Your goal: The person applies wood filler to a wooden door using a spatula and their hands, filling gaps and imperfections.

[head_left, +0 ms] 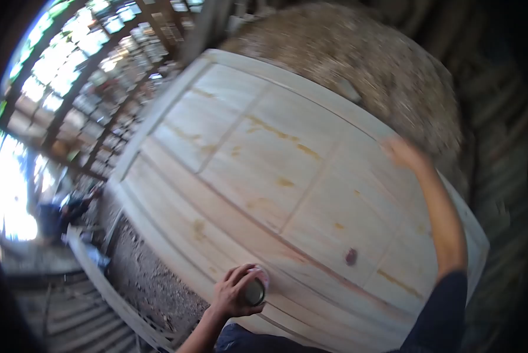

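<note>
A large pale wooden panel (311,170), built like a door with grooves and framed sections, lies in front of me. Yellowish-brown patches mark its surface. Fingers of my left hand (234,289) wrap round a small round tin (254,291) over the panel's near edge; the tin has a greenish-grey round face and a pinkish side. My right hand (404,154) reaches to the panel's far right edge, its fingers smeared by motion. A small dark reddish lump (350,256) lies on the panel between my hands.
Behind the panel rises a heap of brown shavings or debris (358,53). A slatted wooden wall (93,76) lets in bright light at the left. A long wooden beam (108,288) lies on the lower left, beside dirt ground (152,279).
</note>
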The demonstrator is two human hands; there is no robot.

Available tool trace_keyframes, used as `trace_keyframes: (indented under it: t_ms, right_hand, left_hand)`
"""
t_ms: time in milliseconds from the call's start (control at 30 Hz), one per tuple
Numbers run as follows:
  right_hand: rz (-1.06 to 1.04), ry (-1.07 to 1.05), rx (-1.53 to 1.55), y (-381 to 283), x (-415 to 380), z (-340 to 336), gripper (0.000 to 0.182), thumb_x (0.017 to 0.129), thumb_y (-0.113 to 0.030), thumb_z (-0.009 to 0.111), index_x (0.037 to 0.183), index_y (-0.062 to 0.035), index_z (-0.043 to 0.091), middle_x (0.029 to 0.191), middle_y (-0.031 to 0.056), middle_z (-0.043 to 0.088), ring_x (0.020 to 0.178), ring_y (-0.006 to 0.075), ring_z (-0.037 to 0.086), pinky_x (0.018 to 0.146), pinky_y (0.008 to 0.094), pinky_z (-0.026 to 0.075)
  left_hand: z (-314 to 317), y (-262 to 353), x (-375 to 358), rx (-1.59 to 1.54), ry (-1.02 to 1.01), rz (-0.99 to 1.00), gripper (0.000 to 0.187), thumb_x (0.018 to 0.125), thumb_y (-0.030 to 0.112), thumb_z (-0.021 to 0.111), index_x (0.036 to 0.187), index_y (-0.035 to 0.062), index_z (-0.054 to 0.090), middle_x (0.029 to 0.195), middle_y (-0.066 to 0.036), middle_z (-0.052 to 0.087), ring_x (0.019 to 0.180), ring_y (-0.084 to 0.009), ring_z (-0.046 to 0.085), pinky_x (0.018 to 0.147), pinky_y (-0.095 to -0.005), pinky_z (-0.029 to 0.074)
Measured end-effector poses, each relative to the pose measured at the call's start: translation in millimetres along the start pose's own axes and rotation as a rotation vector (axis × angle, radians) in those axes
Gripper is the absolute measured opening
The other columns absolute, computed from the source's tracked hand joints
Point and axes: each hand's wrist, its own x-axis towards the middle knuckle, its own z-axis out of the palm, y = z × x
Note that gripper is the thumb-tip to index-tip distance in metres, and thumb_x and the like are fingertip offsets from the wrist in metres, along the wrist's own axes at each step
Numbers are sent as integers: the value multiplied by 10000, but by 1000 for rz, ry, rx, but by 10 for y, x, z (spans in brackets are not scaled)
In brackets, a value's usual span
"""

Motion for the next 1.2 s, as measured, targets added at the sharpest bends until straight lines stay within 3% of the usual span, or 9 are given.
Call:
trace_keyframes:
  t_ms: [67,167,367,433,933,1000,1033,1100,1200]
  right_hand:
    - [41,-76,203,-663,-912,-431,229,993,-195,623,1058,-8,738,940,274,694,840,415,701,720,472,530]
    - [304,-48,632,-1422,-2287,-381,316,932,-76,685,1237,-6,730,764,42,648,703,131,568,646,336,479]
    - [672,181,1098,-2255,-4546,445,389,1029,-219,640,1354,-5,649,762,-5,593,631,63,547,513,253,418]
    - [789,266,1186,-2696,-4943,305,480,1041,-277,644,1508,-182,591,702,-24,536,493,78,405,427,267,317]
    - [727,867,825,-3841,-6711,1192,428,1041,-286,643,1432,-113,640,785,22,604,526,80,434,435,259,321]
    - [976,771,1006,-4806,-6635,563,400,1043,-272,627,1393,-82,662,790,20,607,512,98,420,440,279,333]
    - [1077,617,1001,-5059,-6638,362,498,1029,-333,646,1461,-89,596,980,72,690,624,145,565,517,280,448]
    - [984,760,872,-4952,-7028,1035,481,1045,-227,621,1443,42,583,854,21,618,733,102,567,663,305,504]
    - [1176,763,1005,-5590,-7337,567,465,1025,-240,658,1430,-14,619,839,-15,579,707,77,489,631,277,461]
  left_hand:
    - [15,-29,-55,6,31,-63,868,598,421,906,1375,173,609,1425,-73,599,1220,-352,608,1057,-492,490]
    - [-5,-57,-83,10,45,56,913,628,437,884,1443,198,552,1471,-70,557,1254,-357,584,1062,-497,487]
    - [28,-45,-185,54,66,113,937,640,430,871,1477,197,519,1520,-101,502,1319,-366,523,1070,-511,482]
    - [-4,3,-216,46,46,111,942,636,425,872,1475,185,519,1511,-119,506,1327,-375,515,1075,-513,477]
    - [150,-96,-211,280,-41,62,1145,533,493,943,1480,59,466,1385,-212,542,1293,-387,525,1000,-532,528]
    - [421,-386,43,431,-6,240,1213,536,581,935,1490,10,449,1366,-215,581,1259,-400,559,983,-530,536]
    - [351,-368,-18,497,75,320,1192,474,716,920,1366,12,560,1232,-228,635,1216,-423,575,993,-528,516]
    - [216,-439,-22,235,-9,399,958,517,784,869,1007,-15,671,1124,-224,653,1111,-401,601,935,-499,501]
    - [161,-440,-74,230,63,486,661,701,655,801,815,12,692,979,-219,679,943,-369,646,896,-490,491]
